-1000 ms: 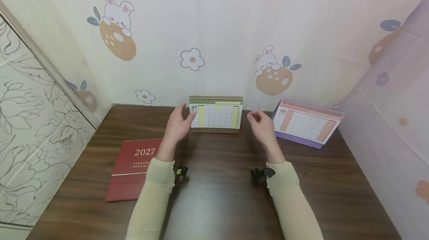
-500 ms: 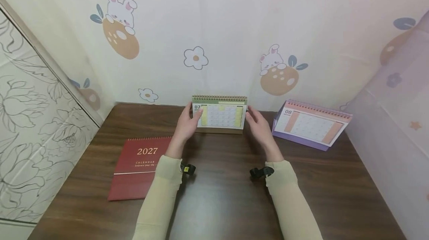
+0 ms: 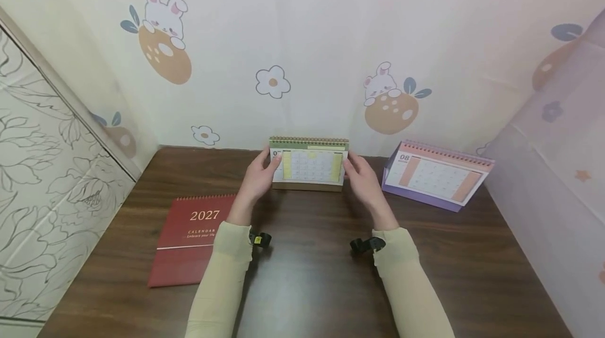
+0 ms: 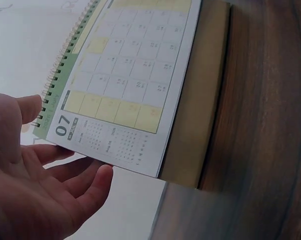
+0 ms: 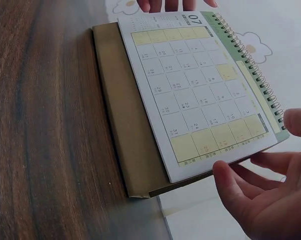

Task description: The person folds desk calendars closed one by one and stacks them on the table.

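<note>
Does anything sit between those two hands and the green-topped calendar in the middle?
Nothing visible: the left hand and right hand are at opposite ends of the green-topped calendar. The red calendar lies left, the purple-based calendar right, neither between.

green calendar [image 4: 128, 82]: cropped, left wrist view | red calendar [image 3: 181, 249]: partly hidden

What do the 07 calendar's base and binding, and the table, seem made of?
Base: likely matte brown cardboard, by its creased corner. Binding: probably metal wire, by its thin loops. Table: wood or laminate, by its streaked grain, with soft sheen.
</note>
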The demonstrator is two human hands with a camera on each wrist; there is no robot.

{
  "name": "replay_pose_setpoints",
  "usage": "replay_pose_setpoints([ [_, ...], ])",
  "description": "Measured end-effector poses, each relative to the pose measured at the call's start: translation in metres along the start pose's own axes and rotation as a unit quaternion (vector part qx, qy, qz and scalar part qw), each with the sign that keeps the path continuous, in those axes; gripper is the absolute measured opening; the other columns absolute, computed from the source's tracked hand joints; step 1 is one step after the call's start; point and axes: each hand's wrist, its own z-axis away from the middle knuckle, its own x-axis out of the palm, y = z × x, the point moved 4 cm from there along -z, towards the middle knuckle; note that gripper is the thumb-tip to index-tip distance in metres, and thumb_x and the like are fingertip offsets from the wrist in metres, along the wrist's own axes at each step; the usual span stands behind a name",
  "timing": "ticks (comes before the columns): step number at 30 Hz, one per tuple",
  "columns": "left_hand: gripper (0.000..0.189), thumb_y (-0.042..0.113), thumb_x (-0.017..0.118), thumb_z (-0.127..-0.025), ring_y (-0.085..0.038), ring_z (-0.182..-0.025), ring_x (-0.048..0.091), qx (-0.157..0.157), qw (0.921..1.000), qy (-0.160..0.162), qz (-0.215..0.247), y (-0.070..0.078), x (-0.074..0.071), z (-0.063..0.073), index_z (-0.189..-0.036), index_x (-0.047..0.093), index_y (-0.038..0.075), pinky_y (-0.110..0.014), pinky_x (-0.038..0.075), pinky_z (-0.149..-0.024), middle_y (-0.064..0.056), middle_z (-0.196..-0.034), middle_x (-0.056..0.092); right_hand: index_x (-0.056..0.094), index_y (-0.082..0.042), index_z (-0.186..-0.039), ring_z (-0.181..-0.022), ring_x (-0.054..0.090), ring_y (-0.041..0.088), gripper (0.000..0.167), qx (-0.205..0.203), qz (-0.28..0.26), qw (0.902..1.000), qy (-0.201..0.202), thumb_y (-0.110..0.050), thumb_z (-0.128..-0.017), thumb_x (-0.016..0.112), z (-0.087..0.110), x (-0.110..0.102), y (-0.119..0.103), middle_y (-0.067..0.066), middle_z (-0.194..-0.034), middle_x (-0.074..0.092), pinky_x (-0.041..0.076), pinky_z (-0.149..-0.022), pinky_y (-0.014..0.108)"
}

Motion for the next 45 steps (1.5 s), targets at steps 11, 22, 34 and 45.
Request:
replay_pose_setpoints([
  [11,0.08,0.063,0.045,-0.098,-0.031,-0.143,0.035,-0.009,0.9991,-0.014,-0.039,0.006,-0.006,0.005,-0.157,0.031,0.011,-0.056,0.032,-0.11,-0.012,-0.159,0.033,0.036,-0.008,-0.154,-0.099,0.06,0.045,0.061,0.0,0.007,0.9999,0.008,-0.046,-0.106,0.04,0.002,-0.004,-0.003,0.016,-0.142,0.048,0.045,-0.086,0.044],
  [22,0.079,0.065,0.044,-0.097,-0.028,-0.141,0.037,-0.014,0.9989,-0.026,-0.036,0.003,-0.008,0.004,-0.156,0.034,0.013,-0.054,0.032,-0.111,-0.012,-0.153,0.042,0.037,-0.005,-0.153,-0.142,0.035,0.036,0.071,0.035,0.017,0.9992,0.009,-0.056,-0.104,0.037,0.001,-0.008,0.004,0.018,-0.155,0.038,0.027,-0.115,0.05],
  [34,0.08,0.06,0.05,-0.098,-0.027,-0.142,0.035,0.024,0.9976,-0.055,0.037,0.008,-0.008,0.005,-0.158,0.026,0.014,-0.052,0.029,-0.113,-0.009,-0.157,0.036,0.028,-0.005,-0.156,-0.149,0.018,0.028,0.074,0.042,-0.05,0.9978,-0.014,-0.057,-0.104,0.034,0.002,-0.009,-0.003,0.012,-0.162,0.024,0.015,-0.119,0.045],
  [45,0.064,0.036,0.05,-0.105,-0.032,-0.137,0.041,0.055,0.9926,-0.073,0.081,0.024,-0.01,0.012,-0.159,0.024,0.014,-0.053,0.034,-0.11,-0.014,-0.156,0.036,0.035,-0.008,-0.154,-0.144,0.032,0.027,0.059,-0.017,-0.123,0.9922,-0.001,-0.043,-0.107,0.038,0.007,-0.011,-0.019,0.008,-0.158,0.036,0.022,-0.117,0.046],
])
